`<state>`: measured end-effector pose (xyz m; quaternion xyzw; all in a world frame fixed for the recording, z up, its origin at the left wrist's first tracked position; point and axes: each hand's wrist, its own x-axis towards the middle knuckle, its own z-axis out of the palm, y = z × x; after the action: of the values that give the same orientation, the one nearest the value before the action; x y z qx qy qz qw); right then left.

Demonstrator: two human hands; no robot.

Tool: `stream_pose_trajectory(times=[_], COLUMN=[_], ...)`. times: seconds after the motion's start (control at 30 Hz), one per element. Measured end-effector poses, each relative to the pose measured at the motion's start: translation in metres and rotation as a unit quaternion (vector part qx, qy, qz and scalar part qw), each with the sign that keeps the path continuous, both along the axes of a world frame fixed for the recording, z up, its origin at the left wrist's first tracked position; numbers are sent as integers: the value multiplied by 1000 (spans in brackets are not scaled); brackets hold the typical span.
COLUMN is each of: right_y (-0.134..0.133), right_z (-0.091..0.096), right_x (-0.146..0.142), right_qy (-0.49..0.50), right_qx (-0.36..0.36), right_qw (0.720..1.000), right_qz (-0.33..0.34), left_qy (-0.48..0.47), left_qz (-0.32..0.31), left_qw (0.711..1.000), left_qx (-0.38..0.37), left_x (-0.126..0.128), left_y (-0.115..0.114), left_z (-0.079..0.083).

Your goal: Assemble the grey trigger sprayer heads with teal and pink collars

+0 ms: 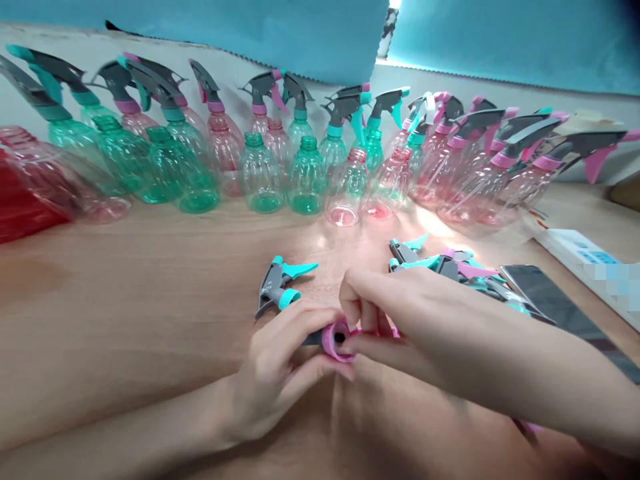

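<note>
My left hand [295, 353] is closed around a spray trigger head [332, 343] with a pink collar, whose open underside faces me. At that collar, my right hand [380, 313] has its fingers bent and its thumb tip against the opening. Whether the right fingers pinch some small part there is hidden. Just beyond my left hand, a grey and turquoise spray head [277, 287] lies on the table. Past my right wrist is a pile of loose spray heads [445, 267] in grey, turquoise and pink, partly covered by my forearm.
Clear green bottles [307, 177] and pink bottles [349, 190] without heads stand along the back. Behind and to the right are bottles with spray heads fitted [475, 167]. A red object [25, 200] sits far left. A phone [550, 300] and a white box [590, 267] lie right.
</note>
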<state>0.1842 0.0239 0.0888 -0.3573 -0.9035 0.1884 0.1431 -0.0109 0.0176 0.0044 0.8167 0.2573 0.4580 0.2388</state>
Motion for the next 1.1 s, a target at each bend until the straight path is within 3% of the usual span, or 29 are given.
stream_pose_trajectory(times=[0.1,0.33,0.43,0.6,0.93,1.1], right_y=[0,-8,-9,-8,-3,-13], right_z=[-5,-11,-10,-9,-14,-18], right_x=[-2,-7,-12,-20,-24,-32], right_qy=[9,-65,-59,-43,-7,-29], right_qx=[-10,61,81,112,98,194], right_qw=[1000,996,995,993,995,978], right_qz=[-2,3,21,-10,-11,-67], left_qy=[6,40,51,46,20,32], left_qz=[6,19,31,61,22,17], left_qw=[1000,999,998,996,998,996], left_qx=[3,-4,-12,-45,-62,-76], left_x=[0,-3,-5,-4,-3,-4], left_y=[-1,-1,0,1,2,1], left_z=[0,0,0,0,2,0])
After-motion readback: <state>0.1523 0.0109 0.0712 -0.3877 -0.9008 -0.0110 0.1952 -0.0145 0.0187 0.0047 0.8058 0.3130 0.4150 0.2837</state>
